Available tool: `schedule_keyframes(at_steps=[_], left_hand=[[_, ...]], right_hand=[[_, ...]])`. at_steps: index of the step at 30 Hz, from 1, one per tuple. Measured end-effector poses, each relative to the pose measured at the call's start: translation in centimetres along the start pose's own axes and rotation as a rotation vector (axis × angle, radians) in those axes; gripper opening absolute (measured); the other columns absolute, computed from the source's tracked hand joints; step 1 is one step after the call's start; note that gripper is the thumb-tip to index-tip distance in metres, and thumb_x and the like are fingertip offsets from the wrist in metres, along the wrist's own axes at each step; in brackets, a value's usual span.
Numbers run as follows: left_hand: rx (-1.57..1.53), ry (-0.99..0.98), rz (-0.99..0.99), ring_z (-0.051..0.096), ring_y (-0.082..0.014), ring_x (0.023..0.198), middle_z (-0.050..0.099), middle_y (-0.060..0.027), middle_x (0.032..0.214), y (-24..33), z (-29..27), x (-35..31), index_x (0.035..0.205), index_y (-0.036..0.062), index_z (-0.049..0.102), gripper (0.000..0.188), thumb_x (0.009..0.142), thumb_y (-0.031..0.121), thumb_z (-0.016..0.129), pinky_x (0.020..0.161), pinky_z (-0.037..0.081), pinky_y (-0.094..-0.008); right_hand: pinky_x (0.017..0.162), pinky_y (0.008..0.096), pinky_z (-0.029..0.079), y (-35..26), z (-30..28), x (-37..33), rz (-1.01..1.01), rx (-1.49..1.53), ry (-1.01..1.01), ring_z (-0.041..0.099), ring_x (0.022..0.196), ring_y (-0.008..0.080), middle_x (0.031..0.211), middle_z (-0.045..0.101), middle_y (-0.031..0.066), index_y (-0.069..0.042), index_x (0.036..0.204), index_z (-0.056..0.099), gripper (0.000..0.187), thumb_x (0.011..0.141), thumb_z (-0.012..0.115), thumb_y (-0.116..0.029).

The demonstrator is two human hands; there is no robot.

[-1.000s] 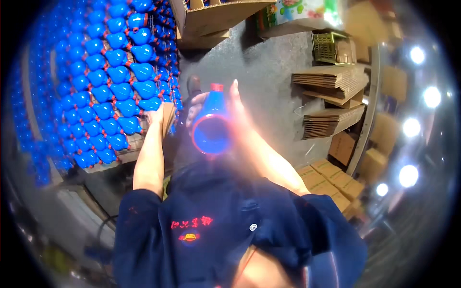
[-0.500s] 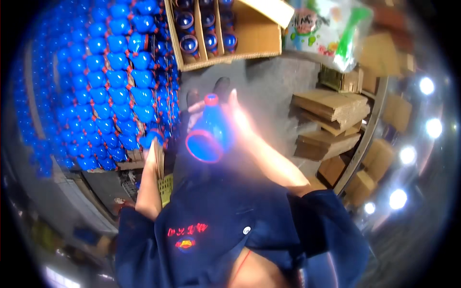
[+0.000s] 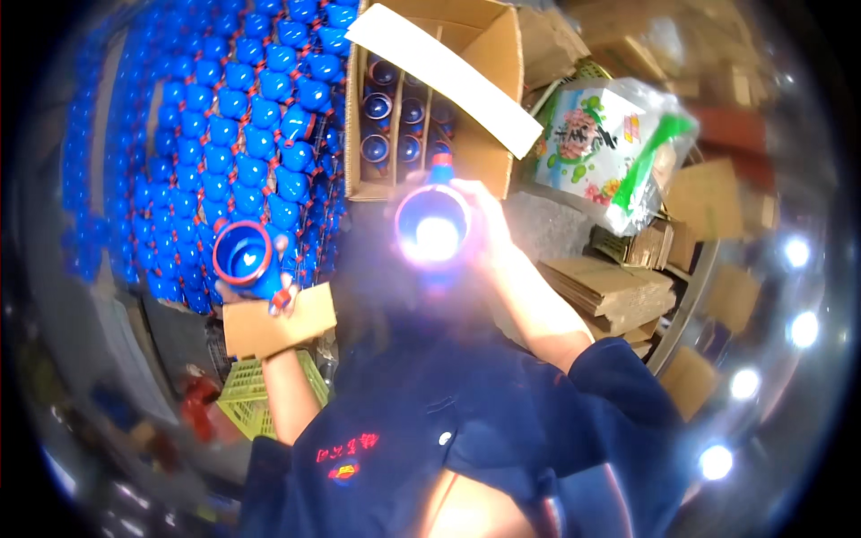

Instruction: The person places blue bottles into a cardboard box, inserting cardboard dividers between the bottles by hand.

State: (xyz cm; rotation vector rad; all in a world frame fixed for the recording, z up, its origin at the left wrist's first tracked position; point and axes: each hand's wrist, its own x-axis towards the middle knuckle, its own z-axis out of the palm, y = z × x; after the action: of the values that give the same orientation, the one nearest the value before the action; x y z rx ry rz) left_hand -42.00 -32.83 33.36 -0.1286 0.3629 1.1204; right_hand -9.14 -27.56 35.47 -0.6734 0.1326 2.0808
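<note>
My left hand (image 3: 290, 294) grips a blue bell-shaped vessel (image 3: 274, 285) with a red rim and red tip, its wide mouth facing up. The same hand keeps a flat piece of brown cardboard (image 3: 278, 325) against my wrist. In front of my chest, my right hand (image 3: 487, 222) is wrapped round a second such vessel (image 3: 439, 177); glare whitens its mouth. Just beyond it stands an open carton (image 3: 492, 67), divided by cardboard strips, with several similar vessels (image 3: 378, 107) inside. A pale flap or strip (image 3: 446, 81) crosses its top.
Rows of blue vessels (image 3: 256, 143) are stacked high at the left. Flat cardboard (image 3: 610, 285) lies piled at the right, below a printed plastic bag (image 3: 583, 148). A yellow-green crate (image 3: 247, 386) sits beneath my left forearm.
My left hand has raised its vessel and cardboard into fuller view. The right-hand vessel has moved toward the carton, its mouth now facing up. The view has shifted, bringing more of the carton in.
</note>
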Motion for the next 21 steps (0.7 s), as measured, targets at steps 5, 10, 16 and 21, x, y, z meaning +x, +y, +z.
schedule_keyframes(at_steps=[5, 10, 16, 21], left_hand=[[-0.048, 0.053, -0.027, 0.052, -0.0250, 0.061, 0.049, -0.0214, 0.131, 0.6, 1.0, 6.3, 0.138, 0.0054, 0.035, 0.088, 0.080, 0.068, 0.056, 0.052, 0.041, -0.0369], [-0.122, -0.013, 0.017, 0.054, -0.0228, 0.072, 0.052, -0.0161, 0.124, 2.1, -1.6, 8.8, 0.138, 0.0071, 0.035, 0.076, 0.082, 0.050, 0.062, 0.059, 0.045, -0.0359], [-0.065, 0.051, 0.144, 0.055, -0.0206, 0.084, 0.052, -0.0128, 0.123, 5.7, -5.5, 10.6, 0.139, 0.0085, 0.032, 0.075, 0.079, 0.034, 0.069, 0.069, 0.048, -0.0339], [0.238, 0.123, 0.167, 0.056, -0.0187, 0.094, 0.052, -0.0101, 0.121, 8.6, -9.4, 12.0, 0.140, 0.0097, 0.030, 0.079, 0.076, 0.021, 0.075, 0.077, 0.051, -0.0322]], right_hand=[[0.096, 0.0515, 0.049, -3.5, -5.0, 7.7, -0.036, -0.014, -0.045, 0.060, 0.109, 0.0420, 0.121, 0.058, 0.0270, 0.002, 0.111, 0.055, 0.048, 0.083, 0.059, -0.037], [0.080, 0.0435, 0.057, -4.4, -6.0, 17.8, -0.285, -0.817, 0.444, 0.068, 0.089, 0.0350, 0.096, 0.068, 0.0223, 0.000, 0.102, 0.057, 0.037, 0.079, 0.065, -0.028], [0.087, 0.0453, 0.052, -1.5, -9.7, 28.0, -0.050, -2.111, 0.723, 0.065, 0.099, 0.0404, 0.098, 0.066, 0.0295, 0.006, 0.115, 0.052, 0.058, 0.079, 0.065, -0.038], [0.091, 0.0418, 0.050, 1.5, -23.6, 32.1, 0.026, -2.337, 0.426, 0.063, 0.107, 0.0375, 0.106, 0.067, 0.0226, 0.002, 0.107, 0.056, 0.045, 0.084, 0.062, -0.035]])
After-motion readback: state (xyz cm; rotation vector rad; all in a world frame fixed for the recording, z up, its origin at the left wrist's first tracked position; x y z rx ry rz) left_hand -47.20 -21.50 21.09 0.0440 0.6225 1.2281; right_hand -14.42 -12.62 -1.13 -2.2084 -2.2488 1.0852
